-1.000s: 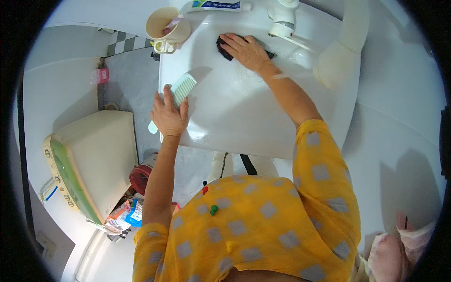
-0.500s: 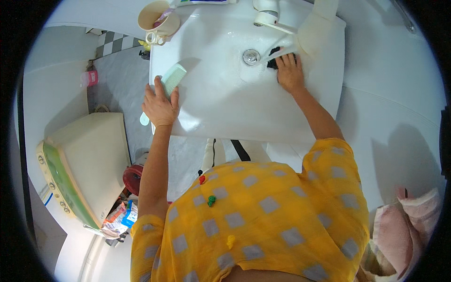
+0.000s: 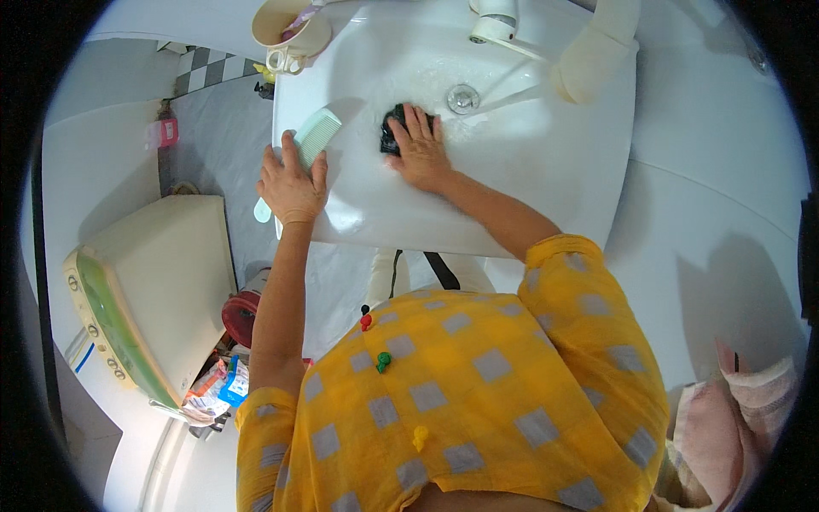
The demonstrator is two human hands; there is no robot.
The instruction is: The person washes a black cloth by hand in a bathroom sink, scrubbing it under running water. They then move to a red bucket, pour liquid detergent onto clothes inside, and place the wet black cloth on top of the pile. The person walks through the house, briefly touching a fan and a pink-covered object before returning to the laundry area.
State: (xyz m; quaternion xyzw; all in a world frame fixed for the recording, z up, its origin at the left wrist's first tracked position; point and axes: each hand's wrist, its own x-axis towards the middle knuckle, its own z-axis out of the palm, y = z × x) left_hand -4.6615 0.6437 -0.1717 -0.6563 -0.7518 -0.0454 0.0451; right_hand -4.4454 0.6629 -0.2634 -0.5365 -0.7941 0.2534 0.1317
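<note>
My right hand (image 3: 420, 152) presses flat on a dark scrubbing pad (image 3: 392, 135) inside the white sink (image 3: 529, 171), left of the drain (image 3: 463, 98). My left hand (image 3: 290, 183) rests on the sink's left rim, fingers over the handle of a pale green comb (image 3: 309, 143) that lies along that edge. The basin surface looks wet around the drain. Most of the pad is hidden under my fingers.
A white tap (image 3: 493, 21) stands at the sink's back. A beige cup (image 3: 288, 30) with toothbrushes sits at the back left corner. A cream washing machine (image 3: 145, 290) stands to the left, a red container (image 3: 241, 314) beside it. Pink cloth (image 3: 734, 418) lies at lower right.
My right hand has slid the pad from the tap area leftward across the basin, past the drain. My left hand has stayed on the comb at the rim.
</note>
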